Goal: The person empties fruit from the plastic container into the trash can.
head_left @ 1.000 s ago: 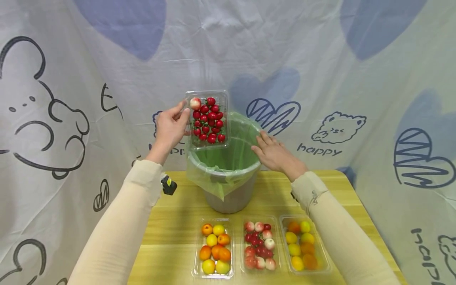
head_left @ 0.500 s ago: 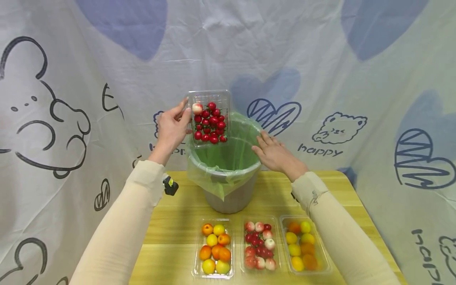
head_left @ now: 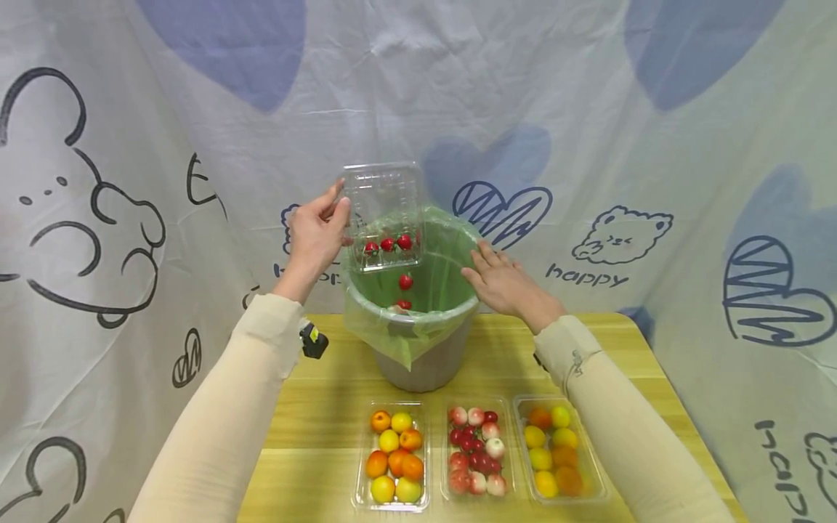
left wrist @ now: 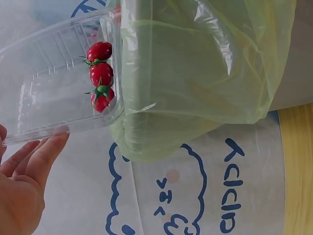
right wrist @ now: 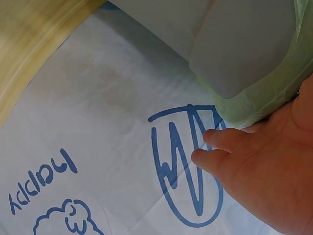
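Observation:
My left hand [head_left: 317, 236] grips the left side of a clear plastic container [head_left: 382, 203], which tilts steeply over the mouth of a grey trash bin [head_left: 418, 370]. Along the container's lower edge lie several cherry tomatoes [left wrist: 101, 74], red with green stems. Below that edge a falling cherry tomato [head_left: 406, 281] shows against the green bin liner [head_left: 445, 283], with more red lower in the mouth. On the bin's right rim rests my right hand [head_left: 506, 280], fingers extended; in the right wrist view its fingers reach past the liner's edge. The bin's bottom is hidden.
Three clear containers of fruit stand in a row at the table's front: an orange and yellow one [head_left: 395, 461], a red and pale pink one [head_left: 480, 449], and another orange and yellow one [head_left: 552, 450] beside my right forearm. A printed cloth [head_left: 366, 94] surrounds the wooden table [head_left: 314, 421].
Most of the cherry tomatoes and the pale pink fruit have slid down and out of the tilted container into the bin. Both hands have stayed nearly in place.

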`<state>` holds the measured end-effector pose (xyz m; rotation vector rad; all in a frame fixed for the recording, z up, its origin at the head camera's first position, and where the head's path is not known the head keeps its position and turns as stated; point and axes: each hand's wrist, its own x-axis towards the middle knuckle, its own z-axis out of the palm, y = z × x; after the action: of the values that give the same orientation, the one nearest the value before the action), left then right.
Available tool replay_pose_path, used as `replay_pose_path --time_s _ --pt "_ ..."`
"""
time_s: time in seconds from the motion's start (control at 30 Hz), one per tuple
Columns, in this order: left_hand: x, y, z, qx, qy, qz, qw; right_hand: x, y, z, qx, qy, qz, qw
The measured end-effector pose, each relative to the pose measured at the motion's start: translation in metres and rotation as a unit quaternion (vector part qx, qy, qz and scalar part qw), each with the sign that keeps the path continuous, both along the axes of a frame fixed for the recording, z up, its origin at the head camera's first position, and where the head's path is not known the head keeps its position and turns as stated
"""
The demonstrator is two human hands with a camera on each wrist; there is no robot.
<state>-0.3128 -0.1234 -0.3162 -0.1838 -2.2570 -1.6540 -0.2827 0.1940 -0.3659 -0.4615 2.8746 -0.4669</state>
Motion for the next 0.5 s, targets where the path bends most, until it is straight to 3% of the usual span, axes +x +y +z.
replay_pose_path --time_s 0.27,0.5 --pt "0.0025 -0.0014 0.0011 -0.004 0.029 0.000 0.9996 -0.0002 -0.0001 -0.0009 0.002 0.003 0.000 1.000" --pt "0.0056 0.0010 0.0017 0.020 0.050 -0.018 0.9984 -0.0003 -0.0007 -0.0003 0.004 -0.001 -0.002 1.000"
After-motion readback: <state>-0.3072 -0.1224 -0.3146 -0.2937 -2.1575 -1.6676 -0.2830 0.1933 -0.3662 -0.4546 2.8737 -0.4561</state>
